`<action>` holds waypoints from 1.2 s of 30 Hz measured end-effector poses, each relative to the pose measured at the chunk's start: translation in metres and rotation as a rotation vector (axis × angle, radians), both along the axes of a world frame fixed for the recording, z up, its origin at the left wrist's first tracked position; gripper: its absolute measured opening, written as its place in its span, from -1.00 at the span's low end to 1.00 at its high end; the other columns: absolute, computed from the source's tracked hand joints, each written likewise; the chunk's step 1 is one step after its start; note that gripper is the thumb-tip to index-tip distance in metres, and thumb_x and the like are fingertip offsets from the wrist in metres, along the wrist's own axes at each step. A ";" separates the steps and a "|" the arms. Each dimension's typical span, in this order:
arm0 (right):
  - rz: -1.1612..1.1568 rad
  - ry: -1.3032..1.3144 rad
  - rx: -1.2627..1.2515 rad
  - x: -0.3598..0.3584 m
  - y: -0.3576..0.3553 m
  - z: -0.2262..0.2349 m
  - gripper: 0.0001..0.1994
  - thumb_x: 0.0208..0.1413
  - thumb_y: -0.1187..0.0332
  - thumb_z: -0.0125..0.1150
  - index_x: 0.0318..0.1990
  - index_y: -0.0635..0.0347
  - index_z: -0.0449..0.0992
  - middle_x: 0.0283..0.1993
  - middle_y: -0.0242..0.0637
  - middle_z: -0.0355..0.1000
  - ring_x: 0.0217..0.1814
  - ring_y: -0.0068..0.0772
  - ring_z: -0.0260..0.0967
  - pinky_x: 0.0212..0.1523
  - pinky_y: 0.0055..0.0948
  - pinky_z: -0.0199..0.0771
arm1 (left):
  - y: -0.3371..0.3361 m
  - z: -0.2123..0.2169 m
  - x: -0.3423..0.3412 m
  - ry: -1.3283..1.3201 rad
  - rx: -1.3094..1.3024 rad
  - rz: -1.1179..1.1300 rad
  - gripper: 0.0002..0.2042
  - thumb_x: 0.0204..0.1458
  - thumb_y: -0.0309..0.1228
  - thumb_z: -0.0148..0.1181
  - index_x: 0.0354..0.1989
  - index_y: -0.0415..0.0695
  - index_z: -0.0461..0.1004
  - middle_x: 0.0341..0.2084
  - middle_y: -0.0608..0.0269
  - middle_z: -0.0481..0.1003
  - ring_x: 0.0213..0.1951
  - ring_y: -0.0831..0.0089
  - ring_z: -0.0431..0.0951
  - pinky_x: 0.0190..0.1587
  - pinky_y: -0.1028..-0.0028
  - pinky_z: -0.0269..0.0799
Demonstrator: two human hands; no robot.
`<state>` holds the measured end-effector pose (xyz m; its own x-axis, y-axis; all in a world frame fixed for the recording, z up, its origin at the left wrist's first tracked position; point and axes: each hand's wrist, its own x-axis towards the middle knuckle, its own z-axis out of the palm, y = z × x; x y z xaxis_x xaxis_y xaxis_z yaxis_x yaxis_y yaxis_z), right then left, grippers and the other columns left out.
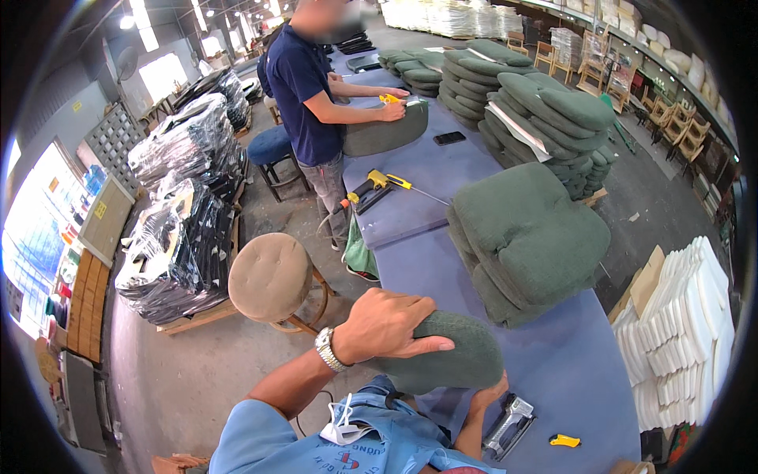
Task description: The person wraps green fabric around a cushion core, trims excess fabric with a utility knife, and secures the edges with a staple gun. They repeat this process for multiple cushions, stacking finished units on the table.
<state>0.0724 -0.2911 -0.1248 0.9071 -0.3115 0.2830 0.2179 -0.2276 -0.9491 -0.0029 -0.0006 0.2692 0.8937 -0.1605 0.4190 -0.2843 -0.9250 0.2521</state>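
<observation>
A dark green upholstered seat cushion [450, 359] is tilted up on edge in front of me, over the near end of the table. My left hand [388, 325], with a metal watch at the wrist, is closed over its upper left edge. At the cushion's lower right edge my right hand [491, 393] grips it, its fingers partly hidden behind the cushion. Just right of that hand lies a silver and black staple gun [509, 426]. Farther right rests a small yellow utility knife [564, 440].
Green cushions [529, 237] are piled on the blue-covered table [410, 272], with taller stacks [545, 118] behind. A yellow staple gun [367, 189] and screwdriver [407, 185] lie farther up. A co-worker [308, 95] handles another cushion. A round stool [270, 276] stands left; white foam sheets [687, 340] right.
</observation>
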 end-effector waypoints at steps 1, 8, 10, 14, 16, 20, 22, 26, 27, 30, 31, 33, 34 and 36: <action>0.066 0.038 0.100 0.000 0.000 0.004 -0.63 0.33 0.19 -0.06 -0.24 0.33 0.57 -0.40 -0.32 0.47 -0.33 -0.38 0.38 -0.26 -0.37 0.38 | 0.005 -0.001 0.004 0.017 -0.005 -0.007 -0.41 0.08 0.27 0.26 -0.34 -0.13 0.57 -0.67 0.20 0.49 -0.62 0.17 0.53 -0.56 0.28 0.39; 0.183 0.186 0.703 -0.030 0.033 0.040 -0.48 0.37 0.00 -0.02 0.11 0.33 0.55 0.06 -0.12 0.58 0.04 -0.22 0.54 0.08 -0.26 0.52 | 0.028 -0.008 0.038 -0.048 -0.050 -0.134 -0.33 0.15 0.35 0.10 -0.53 -0.13 0.44 -0.69 0.16 0.48 -0.64 0.10 0.53 -0.59 0.23 0.39; 0.187 0.196 0.738 -0.045 0.056 0.073 -0.40 0.38 -0.09 -0.06 0.18 0.33 0.50 0.14 -0.10 0.54 0.12 -0.19 0.50 0.18 -0.18 0.47 | 0.041 -0.008 0.043 0.001 -0.052 -0.132 -0.39 0.09 0.31 0.21 -0.40 -0.12 0.56 -0.66 0.16 0.51 -0.61 0.15 0.56 -0.55 0.27 0.41; -0.147 0.498 1.128 -0.034 0.054 0.063 -0.30 0.42 -0.22 -0.19 0.24 0.31 0.46 0.26 -0.10 0.46 0.30 -0.14 0.38 0.36 -0.09 0.29 | 0.083 -0.036 0.069 0.043 -0.265 -0.101 -0.49 0.07 0.14 0.36 -0.29 -0.17 0.65 -0.58 0.04 0.58 -0.51 0.02 0.61 -0.45 0.19 0.49; -0.100 0.614 0.920 -0.011 0.051 0.068 -0.27 0.41 -0.23 -0.10 0.31 0.32 0.41 0.36 -0.11 0.40 0.43 -0.20 0.27 0.47 -0.18 0.13 | 0.117 -0.067 0.065 0.114 -0.519 0.154 -0.67 0.21 -0.19 0.29 -0.33 -0.29 0.60 -0.66 0.11 0.52 -0.61 0.38 0.45 -0.49 0.31 0.36; -0.035 0.525 0.268 -0.020 0.009 0.125 -0.47 0.36 0.00 0.16 0.32 0.16 0.43 0.30 -0.17 0.47 0.35 -0.27 0.37 0.37 -0.25 0.30 | 0.182 -0.198 0.056 0.358 -0.998 0.280 -0.39 0.43 0.02 -0.06 -0.08 -0.47 0.56 -0.30 0.13 0.55 -0.24 0.45 0.45 -0.15 0.37 0.39; 0.067 0.492 0.053 -0.029 -0.015 0.133 -0.49 0.30 0.06 0.27 0.30 0.09 0.45 0.27 -0.15 0.49 0.29 -0.23 0.44 0.30 -0.24 0.40 | 0.170 -0.274 0.038 0.477 -1.159 0.486 -0.25 0.40 0.14 -0.09 0.09 -0.56 0.47 -0.03 -0.06 0.58 -0.07 0.26 0.53 0.07 0.27 0.43; -0.326 0.601 -0.613 -0.107 -0.093 0.092 -0.45 0.15 0.13 0.35 0.27 0.10 0.46 0.22 -0.04 0.49 0.22 0.12 0.45 0.27 -0.05 0.45 | 0.135 -0.356 -0.008 0.710 -0.997 0.532 -0.12 0.33 0.25 -0.05 0.21 -0.60 0.39 0.13 -0.22 0.52 0.10 0.09 0.53 0.21 0.21 0.41; -0.396 0.700 -0.643 -0.131 -0.110 0.076 -0.46 0.13 0.12 0.35 0.24 0.08 0.49 0.21 -0.06 0.49 0.24 0.11 0.43 0.26 -0.03 0.43 | 0.118 -0.360 -0.020 0.749 -0.994 0.582 -0.10 0.31 0.27 -0.03 0.23 -0.59 0.38 0.15 -0.23 0.51 0.12 0.08 0.53 0.22 0.22 0.41; -0.392 0.746 -0.761 -0.168 -0.121 0.055 -0.46 0.05 0.08 0.41 0.19 0.03 0.53 0.14 -0.14 0.51 0.20 0.04 0.41 0.19 0.00 0.41 | 0.098 -0.365 -0.036 0.802 -1.071 0.694 -0.05 0.25 0.32 0.02 0.29 -0.56 0.33 0.22 -0.24 0.45 0.18 0.05 0.50 0.24 0.21 0.40; -0.345 0.716 -0.800 -0.170 -0.121 0.057 -0.45 0.03 0.07 0.44 0.18 0.02 0.54 0.11 -0.16 0.52 0.18 0.01 0.41 0.16 0.00 0.41 | 0.095 -0.362 -0.043 0.801 -1.108 0.734 -0.03 0.22 0.33 0.04 0.31 -0.55 0.31 0.25 -0.24 0.43 0.20 0.03 0.48 0.25 0.21 0.40; -0.277 0.673 -0.828 -0.157 -0.133 0.061 -0.44 0.00 0.06 0.45 0.17 0.02 0.54 0.12 -0.16 0.51 0.21 -0.01 0.38 0.18 0.00 0.36 | 0.076 -0.362 -0.055 0.859 -1.232 0.774 0.02 0.18 0.38 0.04 0.35 -0.52 0.28 0.30 -0.18 0.40 0.22 0.02 0.47 0.26 0.15 0.39; -0.255 0.679 -0.810 -0.159 -0.129 0.061 -0.43 -0.01 0.05 0.46 0.16 0.02 0.55 0.12 -0.15 0.50 0.22 -0.02 0.37 0.19 0.00 0.33 | 0.072 -0.359 -0.061 0.902 -1.253 0.788 0.04 0.15 0.41 0.05 0.37 -0.50 0.26 0.32 -0.16 0.38 0.23 0.02 0.47 0.27 0.12 0.39; -0.214 0.660 -0.874 -0.152 -0.114 0.067 -0.46 -0.02 0.07 0.46 0.13 0.02 0.56 0.15 -0.16 0.47 0.26 -0.03 0.33 0.24 0.01 0.28 | 0.063 -0.364 -0.067 0.887 -1.214 0.863 0.09 0.10 0.46 0.03 0.41 -0.44 0.22 0.36 -0.10 0.34 0.26 0.01 0.44 0.30 0.07 0.36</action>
<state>-0.0800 -0.4056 -0.0574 0.9121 -0.4085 -0.0361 -0.3932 -0.8462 -0.3597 -0.0700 0.0621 -0.0953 0.5519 0.4578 -0.6970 0.7488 0.0958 0.6558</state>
